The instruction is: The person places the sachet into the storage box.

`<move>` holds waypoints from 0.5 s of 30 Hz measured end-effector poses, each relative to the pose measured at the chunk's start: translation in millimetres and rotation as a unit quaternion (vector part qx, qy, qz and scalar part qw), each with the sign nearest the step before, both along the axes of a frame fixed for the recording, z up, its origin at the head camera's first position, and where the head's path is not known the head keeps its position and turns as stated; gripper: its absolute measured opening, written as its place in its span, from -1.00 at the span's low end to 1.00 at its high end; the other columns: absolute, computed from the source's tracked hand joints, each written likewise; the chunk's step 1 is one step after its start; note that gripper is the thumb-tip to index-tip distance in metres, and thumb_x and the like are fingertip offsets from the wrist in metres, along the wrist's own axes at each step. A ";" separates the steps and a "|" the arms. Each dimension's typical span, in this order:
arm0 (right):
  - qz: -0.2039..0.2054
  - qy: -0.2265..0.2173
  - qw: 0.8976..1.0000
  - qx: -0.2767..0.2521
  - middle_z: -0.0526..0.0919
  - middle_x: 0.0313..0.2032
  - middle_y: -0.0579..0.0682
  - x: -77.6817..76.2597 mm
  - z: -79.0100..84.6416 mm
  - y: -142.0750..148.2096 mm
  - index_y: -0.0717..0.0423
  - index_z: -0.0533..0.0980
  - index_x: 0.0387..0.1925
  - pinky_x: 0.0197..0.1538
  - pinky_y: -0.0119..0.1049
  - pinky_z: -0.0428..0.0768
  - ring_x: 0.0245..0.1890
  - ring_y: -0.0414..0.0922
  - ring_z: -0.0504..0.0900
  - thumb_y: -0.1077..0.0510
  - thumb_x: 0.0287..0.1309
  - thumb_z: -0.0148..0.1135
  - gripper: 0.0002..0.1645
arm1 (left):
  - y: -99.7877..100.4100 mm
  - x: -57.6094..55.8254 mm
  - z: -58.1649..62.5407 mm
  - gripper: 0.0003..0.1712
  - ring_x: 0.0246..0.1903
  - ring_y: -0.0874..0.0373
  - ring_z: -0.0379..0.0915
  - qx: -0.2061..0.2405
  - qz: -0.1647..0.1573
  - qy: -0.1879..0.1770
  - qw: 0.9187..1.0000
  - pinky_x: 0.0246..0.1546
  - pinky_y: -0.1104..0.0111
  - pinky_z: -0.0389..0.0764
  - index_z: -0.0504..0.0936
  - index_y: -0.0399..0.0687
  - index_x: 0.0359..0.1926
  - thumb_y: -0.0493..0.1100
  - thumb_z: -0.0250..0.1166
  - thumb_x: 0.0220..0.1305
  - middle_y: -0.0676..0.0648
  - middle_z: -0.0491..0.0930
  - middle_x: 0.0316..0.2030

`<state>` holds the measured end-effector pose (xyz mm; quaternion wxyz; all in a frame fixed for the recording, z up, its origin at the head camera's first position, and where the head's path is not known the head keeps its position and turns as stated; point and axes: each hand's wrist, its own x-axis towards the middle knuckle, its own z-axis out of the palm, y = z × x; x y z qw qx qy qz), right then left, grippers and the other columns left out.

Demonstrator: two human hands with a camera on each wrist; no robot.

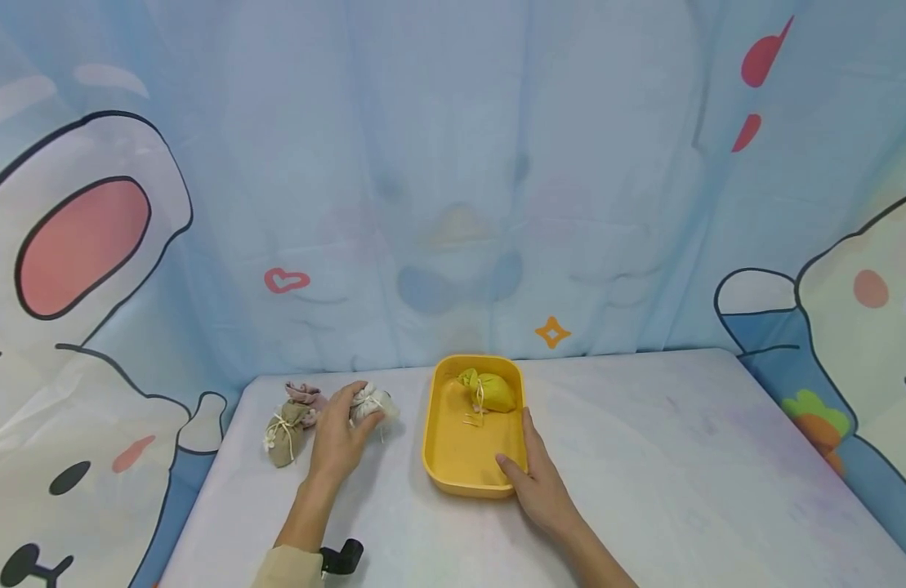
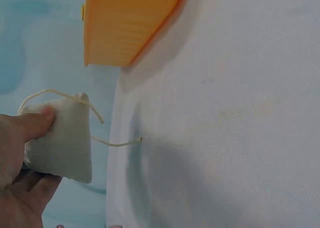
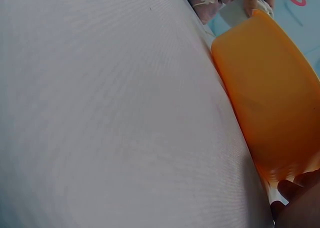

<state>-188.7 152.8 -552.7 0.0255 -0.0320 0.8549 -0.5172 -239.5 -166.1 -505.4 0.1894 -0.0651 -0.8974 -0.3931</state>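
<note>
My left hand (image 1: 337, 441) pinches a small white drawstring pouch (image 1: 372, 400) between thumb and fingers, left of the yellow tray. In the left wrist view the pouch (image 2: 65, 153) is held up off the table, its cream cord ends hanging loose. My right hand (image 1: 546, 494) grips the right side of the yellow tray (image 1: 460, 467), thumb over the rim and fingers along the outer wall. Inside the tray, toward its far end, lies a yellow-green pouch (image 1: 498, 394) tied with a pale cord.
Left of my left hand, an olive-brown pouch (image 1: 282, 445) and a dusty pink pouch (image 1: 304, 395) lie against each other on the white tablecloth (image 1: 688, 474). A blue cartoon-print curtain (image 1: 453, 163) hangs just behind the table's far edge.
</note>
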 end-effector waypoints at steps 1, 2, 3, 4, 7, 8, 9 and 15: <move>0.000 -0.001 1.000 0.000 -0.30 0.69 0.07 0.0 0.0 0.0 -0.15 -0.39 0.68 0.64 0.20 -0.20 0.68 0.13 -0.29 -0.05 0.58 0.06 0.02 | 0.5 -0.7 0.2 -0.35 0.25 -0.19 0.56 0.000 0.000 0.007 1.000 0.26 -0.09 0.53 0.55 -0.16 0.31 -0.11 0.52 0.24 -0.24 0.65 0.21; 0.000 -0.001 1.000 0.000 -0.30 0.69 0.07 0.0 0.1 0.0 -0.15 -0.39 0.68 0.64 0.20 -0.20 0.68 0.13 -0.29 -0.05 0.58 0.06 0.02 | 1.0 -1.4 0.4 -0.34 0.27 -0.20 0.54 0.002 -0.001 0.011 1.000 0.28 -0.09 0.52 0.56 -0.17 0.32 -0.12 0.52 0.24 -0.24 0.64 0.22; 0.000 -0.001 1.000 0.000 -0.30 0.69 0.07 0.1 0.3 0.1 -0.15 -0.39 0.68 0.64 0.20 -0.20 0.68 0.13 -0.29 -0.05 0.58 0.05 0.02 | 1.5 -2.0 0.8 -0.34 0.28 -0.20 0.54 0.003 -0.001 0.012 1.000 0.29 -0.08 0.52 0.56 -0.18 0.32 -0.12 0.52 0.24 -0.24 0.64 0.23; 0.000 -0.001 1.000 -0.001 -0.30 0.69 0.07 0.2 0.5 0.2 -0.14 -0.39 0.68 0.64 0.20 -0.20 0.68 0.13 -0.29 -0.05 0.58 0.05 0.02 | 2.3 -2.5 1.0 -0.34 0.27 -0.18 0.55 0.006 0.000 0.010 1.000 0.29 -0.07 0.53 0.56 -0.16 0.32 -0.11 0.53 0.23 -0.23 0.64 0.23; 0.000 -0.002 1.000 -0.001 -0.30 0.69 0.08 0.5 1.2 0.3 -0.14 -0.38 0.68 0.64 0.21 -0.21 0.68 0.14 -0.29 -0.05 0.59 0.05 0.01 | 5.2 -4.5 1.8 -0.33 0.21 -0.14 0.60 0.018 -0.003 0.001 1.000 0.21 -0.04 0.59 0.55 -0.14 0.33 -0.10 0.53 0.24 -0.22 0.65 0.21; 0.000 -0.002 1.000 -0.002 -0.30 0.69 0.07 0.4 1.1 0.2 -0.14 -0.39 0.68 0.64 0.20 -0.21 0.68 0.14 -0.29 -0.04 0.58 0.05 0.01 | 6.6 -5.0 2.1 -0.33 0.19 -0.12 0.60 0.026 -0.004 -0.002 1.000 0.18 -0.03 0.60 0.55 -0.13 0.32 -0.09 0.53 0.24 -0.21 0.66 0.20; 0.000 -0.002 1.000 -0.003 -0.30 0.69 0.07 0.4 1.0 0.1 -0.14 -0.39 0.68 0.64 0.20 -0.21 0.68 0.13 -0.29 -0.04 0.58 0.05 0.02 | 8.1 -5.5 2.5 -0.34 0.17 -0.11 0.61 0.032 -0.003 -0.004 0.999 0.16 -0.02 0.61 0.54 -0.11 0.32 -0.09 0.53 0.24 -0.21 0.66 0.19; 0.001 -0.001 1.000 -0.004 -0.30 0.69 0.07 0.4 1.0 -0.1 -0.13 -0.39 0.68 0.64 0.19 -0.21 0.68 0.12 -0.29 -0.03 0.58 0.06 0.02 | 18.4 -10.3 5.2 -0.36 0.10 -0.05 0.62 0.069 -0.005 0.000 0.998 0.07 0.04 0.64 0.49 -0.09 0.29 -0.08 0.51 0.27 -0.16 0.67 0.12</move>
